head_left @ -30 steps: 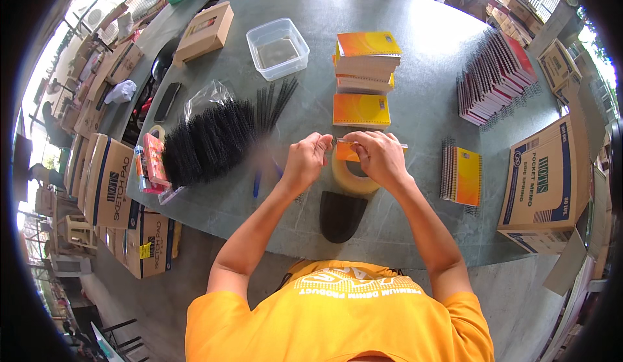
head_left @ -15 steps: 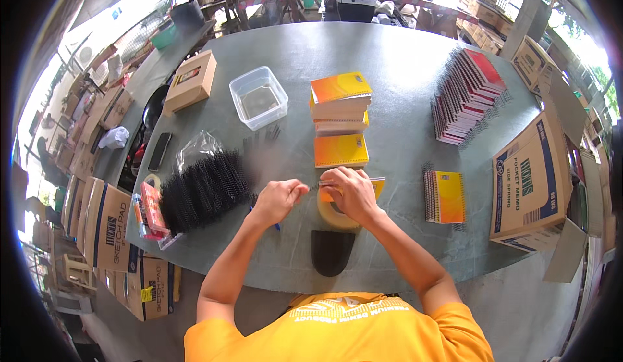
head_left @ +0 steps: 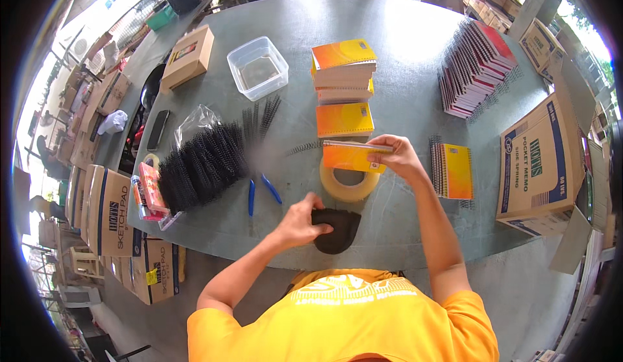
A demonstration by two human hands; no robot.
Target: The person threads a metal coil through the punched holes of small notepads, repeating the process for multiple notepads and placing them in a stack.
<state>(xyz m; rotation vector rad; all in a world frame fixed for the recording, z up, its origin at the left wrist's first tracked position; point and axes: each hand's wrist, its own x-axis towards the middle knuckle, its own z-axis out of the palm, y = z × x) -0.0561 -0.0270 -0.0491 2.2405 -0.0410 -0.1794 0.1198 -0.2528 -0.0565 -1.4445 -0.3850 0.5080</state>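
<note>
**Notebook lifted, other hand down on the black pouch**

The grey round table [head_left: 415,44] carries everything. Largest on it are the row of red-edged spiral notebooks [head_left: 477,66] at the far right and the heap of black spiral bindings [head_left: 201,164] on clear plastic at the left. A stack of orange-covered notebooks [head_left: 344,70] stands in the middle, with a clear plastic tub [head_left: 258,68] beside it. A small stack of bound orange pads [head_left: 452,170] lies to the right, and a roll of clear tape [head_left: 349,183] sits near the front, with blue-handled pliers [head_left: 259,190] to its left.

The right hand [head_left: 399,159] is closed on an orange notebook [head_left: 354,156], holding it lifted just above the tape roll. The left hand [head_left: 298,219] rests curled on a black pouch [head_left: 337,229] at the table's near edge; whether it grips it I cannot tell.

As I judge it, the step in hand is preparing one notebook for binding. The next move calls for steadying the notebook's punched edge and bringing one spiral to it.
</note>
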